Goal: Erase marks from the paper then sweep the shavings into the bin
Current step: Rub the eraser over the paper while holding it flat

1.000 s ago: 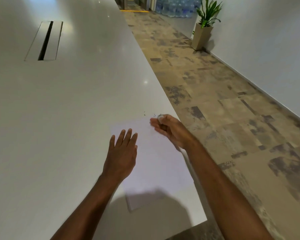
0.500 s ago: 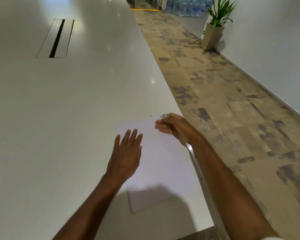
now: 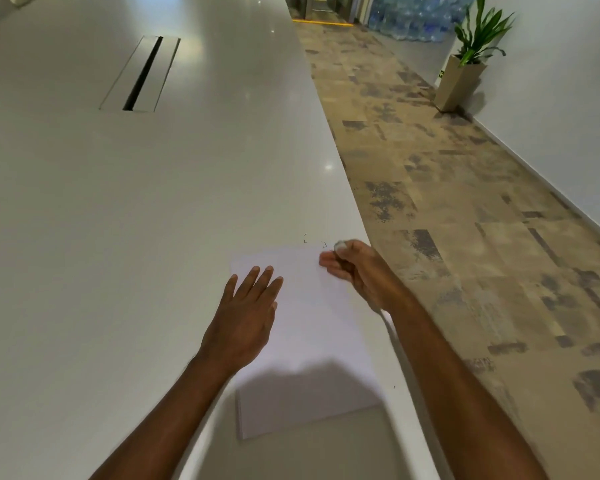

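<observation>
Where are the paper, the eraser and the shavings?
paper (image 3: 321,327), head view, bare middle of the sheet
eraser (image 3: 340,244), head view, pale tip showing above the right hand's fingers
shavings (image 3: 305,240), head view, dark specks on the table past the sheet's far edge

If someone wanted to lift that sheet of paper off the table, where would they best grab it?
Probably the near right corner of the paper, coming from the table's right edge. The sheet lies flat, the left hand presses its left part, and that corner sits close to the edge and free.
</observation>
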Motion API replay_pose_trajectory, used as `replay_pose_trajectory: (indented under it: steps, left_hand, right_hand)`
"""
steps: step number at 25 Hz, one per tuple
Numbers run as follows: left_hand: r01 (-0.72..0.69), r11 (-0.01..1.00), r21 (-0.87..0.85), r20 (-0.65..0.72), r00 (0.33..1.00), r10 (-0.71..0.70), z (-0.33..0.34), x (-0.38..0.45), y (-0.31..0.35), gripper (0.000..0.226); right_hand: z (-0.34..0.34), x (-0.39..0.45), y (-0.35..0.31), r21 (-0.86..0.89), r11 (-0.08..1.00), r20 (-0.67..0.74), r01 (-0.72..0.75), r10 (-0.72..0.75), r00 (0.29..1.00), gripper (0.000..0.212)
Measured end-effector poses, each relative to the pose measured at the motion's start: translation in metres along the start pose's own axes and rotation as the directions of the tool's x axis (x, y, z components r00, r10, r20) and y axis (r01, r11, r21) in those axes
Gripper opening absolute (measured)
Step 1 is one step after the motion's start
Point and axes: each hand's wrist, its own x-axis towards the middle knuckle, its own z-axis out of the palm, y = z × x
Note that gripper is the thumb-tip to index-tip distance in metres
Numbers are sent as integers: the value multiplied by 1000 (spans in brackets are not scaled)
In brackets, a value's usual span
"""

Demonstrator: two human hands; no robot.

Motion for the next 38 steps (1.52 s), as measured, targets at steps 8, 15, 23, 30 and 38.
replay_pose_trajectory:
  steps: [8, 15, 23, 30, 38]
  left_hand:
    - [30, 998, -55, 4, 1000, -30, -1, -2, 1, 52]
    - [44, 992, -118, -52, 997, -50, -2, -2, 6, 47]
    - [57, 984, -171, -115, 990, -77, 3, -6, 7, 46]
    - [53, 984, -168, -147, 986, -78, 9, -6, 4, 38]
    - [52, 978, -201, -149, 985, -82, 7, -5, 4, 38]
  right_hand:
    - [35, 14, 8, 27, 999, 160, 37, -41, 986, 15]
    - [64, 24, -4, 129, 991, 211, 36, -63, 975, 27]
    - [75, 44, -14, 126, 985, 41, 122, -128, 991, 21]
    - [61, 20, 4, 123, 990, 40, 69, -75, 996, 15]
    - [37, -108, 53, 66, 996, 167, -57, 45, 985, 17]
